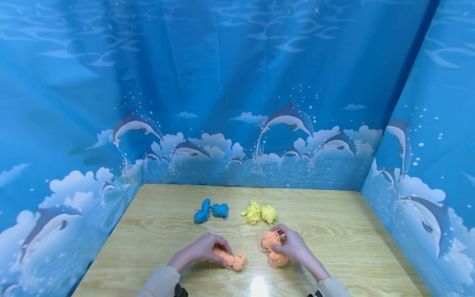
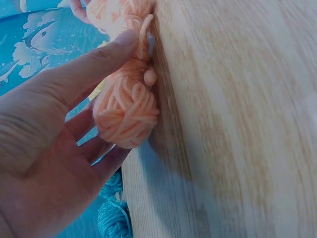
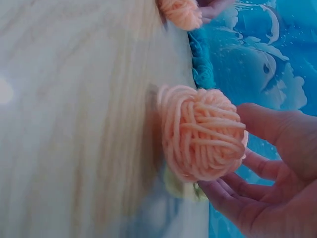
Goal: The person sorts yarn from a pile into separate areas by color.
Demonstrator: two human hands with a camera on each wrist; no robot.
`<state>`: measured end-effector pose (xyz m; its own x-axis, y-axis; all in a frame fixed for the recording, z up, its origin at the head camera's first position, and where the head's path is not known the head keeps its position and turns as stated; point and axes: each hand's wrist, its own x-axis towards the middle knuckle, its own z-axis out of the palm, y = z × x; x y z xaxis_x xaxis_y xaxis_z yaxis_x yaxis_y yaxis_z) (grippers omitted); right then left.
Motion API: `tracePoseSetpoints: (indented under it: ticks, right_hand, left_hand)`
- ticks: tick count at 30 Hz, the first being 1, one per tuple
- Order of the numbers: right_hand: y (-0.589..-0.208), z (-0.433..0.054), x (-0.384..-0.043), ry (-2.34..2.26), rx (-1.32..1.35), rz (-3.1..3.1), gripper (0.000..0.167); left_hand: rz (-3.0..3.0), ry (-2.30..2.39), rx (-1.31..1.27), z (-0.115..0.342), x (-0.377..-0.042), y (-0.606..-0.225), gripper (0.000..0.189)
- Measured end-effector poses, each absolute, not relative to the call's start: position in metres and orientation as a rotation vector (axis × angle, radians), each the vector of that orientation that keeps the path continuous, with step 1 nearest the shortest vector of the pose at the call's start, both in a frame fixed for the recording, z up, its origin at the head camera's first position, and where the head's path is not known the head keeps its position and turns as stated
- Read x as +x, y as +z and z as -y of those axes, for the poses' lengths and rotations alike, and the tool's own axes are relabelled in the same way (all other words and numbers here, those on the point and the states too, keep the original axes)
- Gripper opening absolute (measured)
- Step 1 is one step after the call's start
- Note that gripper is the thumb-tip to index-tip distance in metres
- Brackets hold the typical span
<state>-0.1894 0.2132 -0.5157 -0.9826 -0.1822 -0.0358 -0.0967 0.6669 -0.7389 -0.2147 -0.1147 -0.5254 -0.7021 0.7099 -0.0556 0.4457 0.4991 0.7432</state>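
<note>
A long, lumpy bundle of peach yarn (image 1: 234, 260) lies at the near left of the table. My left hand (image 1: 205, 248) grips it, thumb on one side and fingers on the other; the left wrist view shows its rounded end (image 2: 128, 111) and a narrower middle. To the right is another peach yarn bundle (image 1: 277, 258), wound into rounded lumps. My right hand (image 1: 293, 246) holds it between thumb and fingers from its right side. In the right wrist view the wound strands of that bundle (image 3: 203, 134) face the camera, resting close to the tabletop.
Two blue yarn bundles (image 1: 202, 212) lie farther back on the wooden table (image 1: 319, 214). Right of them sit a loose yellow yarn tangle (image 1: 252, 212) and a yellow yarn ball (image 1: 269, 214). Blue dolphin-print curtains (image 1: 230, 82) stand behind the table and along its sides.
</note>
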Motion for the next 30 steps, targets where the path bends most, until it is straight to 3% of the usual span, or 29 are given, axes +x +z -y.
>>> tracePoseSetpoints:
  ticks: [30]
  right_hand:
    - [-0.489, -0.298, -0.236, -1.217, -0.006, -2.977, 0.049]
  left_hand:
    - [-2.366, 1.001, 0.965, 0.115, -0.215, -0.521, 0.022]
